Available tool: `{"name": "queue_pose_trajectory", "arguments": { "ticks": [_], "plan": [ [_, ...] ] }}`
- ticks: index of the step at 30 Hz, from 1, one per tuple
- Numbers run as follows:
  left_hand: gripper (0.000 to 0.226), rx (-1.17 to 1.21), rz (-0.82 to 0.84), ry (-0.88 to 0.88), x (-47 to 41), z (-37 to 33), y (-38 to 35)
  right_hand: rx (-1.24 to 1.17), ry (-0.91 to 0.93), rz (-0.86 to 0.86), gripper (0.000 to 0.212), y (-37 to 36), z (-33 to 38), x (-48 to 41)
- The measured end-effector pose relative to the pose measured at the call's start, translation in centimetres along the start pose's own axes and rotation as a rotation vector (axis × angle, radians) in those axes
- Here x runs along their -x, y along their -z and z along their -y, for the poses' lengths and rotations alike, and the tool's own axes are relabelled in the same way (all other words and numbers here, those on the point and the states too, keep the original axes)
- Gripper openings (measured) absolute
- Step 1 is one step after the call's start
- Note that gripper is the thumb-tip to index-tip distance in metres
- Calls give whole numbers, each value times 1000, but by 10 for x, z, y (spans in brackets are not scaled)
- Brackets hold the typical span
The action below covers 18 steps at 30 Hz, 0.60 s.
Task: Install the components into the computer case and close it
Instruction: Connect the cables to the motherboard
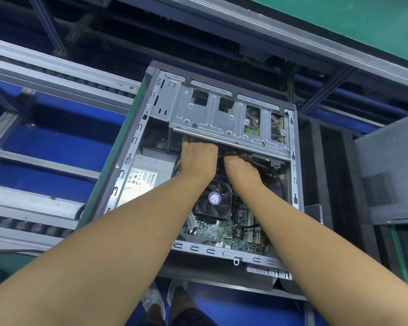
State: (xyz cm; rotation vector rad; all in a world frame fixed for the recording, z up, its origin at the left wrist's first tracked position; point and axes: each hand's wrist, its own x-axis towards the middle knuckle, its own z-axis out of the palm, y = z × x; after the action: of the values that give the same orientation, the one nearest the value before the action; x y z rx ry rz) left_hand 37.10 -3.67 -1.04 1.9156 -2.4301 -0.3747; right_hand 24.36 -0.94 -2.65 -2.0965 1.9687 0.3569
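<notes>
An open grey computer case (137,137) lies on its side in front of me. A silver drive cage (212,118) spans its far half. Below it sit a power supply (141,177), a black CPU fan (213,200) and the green motherboard (224,231). Both my hands reach under the cage's near edge. The fingers of my left hand (198,158) are hidden beneath the cage. My right hand (242,169) sits just right of it, fingers tucked among black cables (280,182). What either hand holds cannot be seen.
A dark side panel (386,175) leans at the right beside black foam (320,175). Aluminium conveyor rails (33,78) with blue below run at the left. A green surface (363,22) lies at the far top right. My feet (165,300) show below the case.
</notes>
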Motion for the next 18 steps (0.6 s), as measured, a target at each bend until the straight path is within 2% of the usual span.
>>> {"name": "queue_pose_trajectory", "arguments": {
  "ticks": [2,4,7,10,13,15,18],
  "plan": [
    [33,61,43,19,-7,1,-4,-6,3,6,34,0,0,-1],
    [36,175,161,55,-14,1,-5,-13,5,17,35,1,-1,-2],
    [20,244,241,82,-23,-1,-6,-16,10,23,40,0,-3,-3],
    [14,217,215,92,-27,-3,-13,-30,2,-6,38,-2,-3,-4],
    [15,207,109,77,-29,-7,-18,-51,-6,-19,37,-5,-4,-4],
    [19,204,24,52,-31,-7,-21,-57,-2,-33,36,-6,-4,-2],
    [16,195,4,-20,-33,-7,-23,-58,-4,-46,32,-7,-5,-1]
  ]
}}
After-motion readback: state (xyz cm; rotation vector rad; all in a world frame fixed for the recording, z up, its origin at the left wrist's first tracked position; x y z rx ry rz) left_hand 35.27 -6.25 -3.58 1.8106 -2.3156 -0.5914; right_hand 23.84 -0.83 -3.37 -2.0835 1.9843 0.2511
